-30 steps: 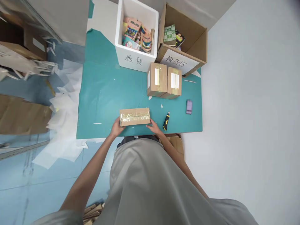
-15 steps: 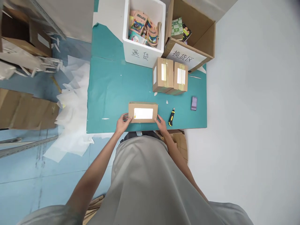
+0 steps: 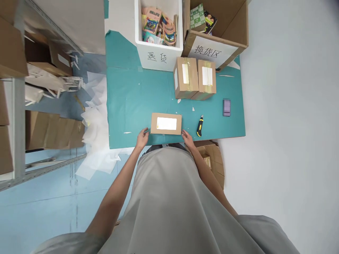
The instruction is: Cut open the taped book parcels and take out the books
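Observation:
A small cardboard box (image 3: 166, 131) with a white label lies near the front edge of the green-covered table (image 3: 132, 95). Just off its left end is my left hand (image 3: 142, 138), fingers apart and holding nothing. My right hand (image 3: 188, 139) is at the box's lower right corner, its fingers loosely spread; whether a fingertip still touches the cardboard I cannot tell. To the right of that hand lies a black and yellow utility knife (image 3: 200, 127), its tip pointing away from me.
Two taped cardboard boxes (image 3: 186, 84) stand farther back. Behind them are a white foam bin (image 3: 161, 60) of small packets and a large open carton (image 3: 233, 56). A purple phone-like object (image 3: 226, 107) lies at right. White sheets (image 3: 97, 116) cover floor beside a metal shelf (image 3: 19, 123).
Both hands have come away from the sides of the small box, which now lies flat on the table. The whole view has shifted a little.

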{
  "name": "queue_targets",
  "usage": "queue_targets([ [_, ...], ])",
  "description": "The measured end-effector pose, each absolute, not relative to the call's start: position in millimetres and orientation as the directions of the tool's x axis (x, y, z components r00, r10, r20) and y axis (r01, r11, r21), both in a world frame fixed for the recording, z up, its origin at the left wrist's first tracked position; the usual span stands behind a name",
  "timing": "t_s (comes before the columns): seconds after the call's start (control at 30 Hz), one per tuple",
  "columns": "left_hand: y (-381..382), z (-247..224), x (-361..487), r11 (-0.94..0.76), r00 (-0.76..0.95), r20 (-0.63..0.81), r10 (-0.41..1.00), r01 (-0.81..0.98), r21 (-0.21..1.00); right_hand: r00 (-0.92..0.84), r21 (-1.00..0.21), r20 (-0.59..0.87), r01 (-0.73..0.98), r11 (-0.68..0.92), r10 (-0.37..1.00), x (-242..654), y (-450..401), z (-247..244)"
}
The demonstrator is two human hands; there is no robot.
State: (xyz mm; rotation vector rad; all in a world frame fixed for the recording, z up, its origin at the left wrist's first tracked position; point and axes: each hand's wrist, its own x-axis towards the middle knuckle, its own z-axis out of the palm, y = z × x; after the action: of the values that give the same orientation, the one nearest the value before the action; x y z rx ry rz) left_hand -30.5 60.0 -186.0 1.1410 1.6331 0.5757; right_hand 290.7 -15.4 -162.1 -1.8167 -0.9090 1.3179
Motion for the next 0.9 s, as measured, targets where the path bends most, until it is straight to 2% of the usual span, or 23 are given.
queue_targets([
  [0.23,52.9,-176.5,-15.7,0.438,-0.003,-0.467,0.884,0.356,0.826,0.221,-0.854,-0.484,0.095,-0.512,0.847,289.3,-2.3,-165.6],
  [0.43,60.3,-146.9,-0.3,0.308,-0.002,-0.327,0.945,0.337,0.890,0.336,-0.886,-0.304,0.243,-0.394,0.891,313.7,15.5,-140.9],
  [0.57,77.1,-129.6,8.3,0.247,-0.024,-0.260,0.965,0.409,0.879,0.356,-0.867,-0.225,0.352,-0.353,0.907,331.1,30.8,-126.8],
  [0.8,95.4,-143.6,21.6,0.378,-0.069,-0.387,0.920,0.427,0.822,0.331,-0.828,-0.252,0.413,-0.380,0.909,338.9,40.9,-137.8],
  [0.9,100.6,-155.4,26.3,0.340,-0.078,-0.341,0.937,0.434,0.835,0.309,-0.819,-0.251,0.437,-0.371,0.917,341.2,43.8,-141.9],
])
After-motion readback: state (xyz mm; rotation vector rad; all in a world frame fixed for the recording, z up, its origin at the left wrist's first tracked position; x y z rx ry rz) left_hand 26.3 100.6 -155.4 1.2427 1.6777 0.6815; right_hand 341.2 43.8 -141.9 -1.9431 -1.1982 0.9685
